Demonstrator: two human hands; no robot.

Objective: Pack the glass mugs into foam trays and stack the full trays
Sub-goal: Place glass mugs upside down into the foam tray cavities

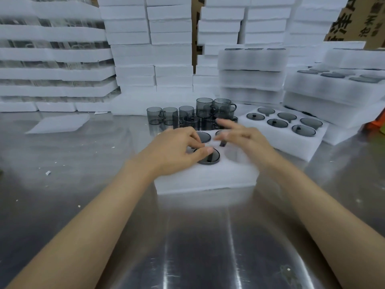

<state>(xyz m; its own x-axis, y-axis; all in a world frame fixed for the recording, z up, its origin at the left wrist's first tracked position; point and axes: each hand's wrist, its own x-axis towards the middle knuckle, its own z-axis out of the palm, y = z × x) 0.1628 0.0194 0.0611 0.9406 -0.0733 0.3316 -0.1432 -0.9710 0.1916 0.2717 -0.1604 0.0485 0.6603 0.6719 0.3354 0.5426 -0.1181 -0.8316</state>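
Note:
A white foam tray (205,178) lies on the metal table in front of me. A smoky grey glass mug (209,157) sits sunk in its near middle hole, and my left hand (177,150) pinches that mug's rim with thumb and curled fingers. Two more mugs show in the far holes, one (205,136) partly covered by my left hand. The near right hole (233,155) holds nothing. My right hand (241,135) hovers blurred over the tray's right side with fingers spread. Several loose grey mugs (187,116) stand behind the tray, some stacked.
A full tray (291,140) of mugs lies to the right, with stacks of full trays (250,78) behind it. Walls of white foam blocks (145,49) line the back. A thin foam sheet (58,123) lies at the left. Cardboard boxes (354,19) stand at the far right.

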